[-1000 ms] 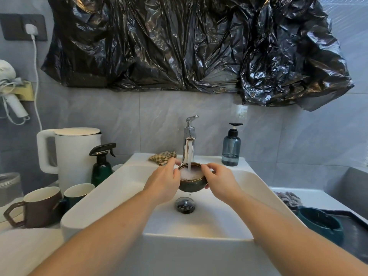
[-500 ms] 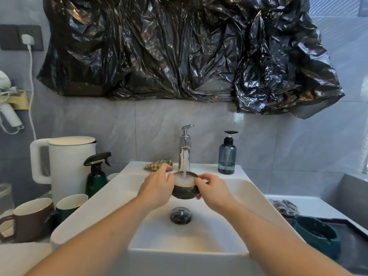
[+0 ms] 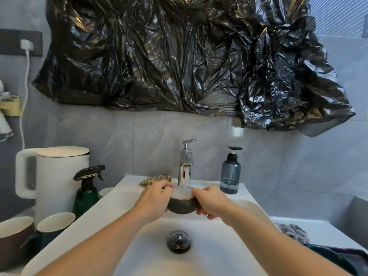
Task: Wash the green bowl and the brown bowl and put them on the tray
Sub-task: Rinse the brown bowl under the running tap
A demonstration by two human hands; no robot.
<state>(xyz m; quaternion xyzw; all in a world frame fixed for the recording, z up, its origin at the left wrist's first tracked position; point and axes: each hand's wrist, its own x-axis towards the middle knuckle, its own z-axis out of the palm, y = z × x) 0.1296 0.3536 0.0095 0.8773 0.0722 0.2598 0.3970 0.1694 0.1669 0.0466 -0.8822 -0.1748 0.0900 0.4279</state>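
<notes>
Brown bowl (image 3: 182,206) upright at frame centre beneath running faucet (image 3: 185,172), above sink (image 3: 209,250), gripped at opposite rim sides by left hand (image 3: 154,203) and right hand (image 3: 212,202); tray edge and green bowl (image 3: 336,257) lower right, nearer right hand.

White sink (image 3: 229,253), brown bowl (image 3: 182,206), black plastic sheet (image 3: 179,56).
</notes>
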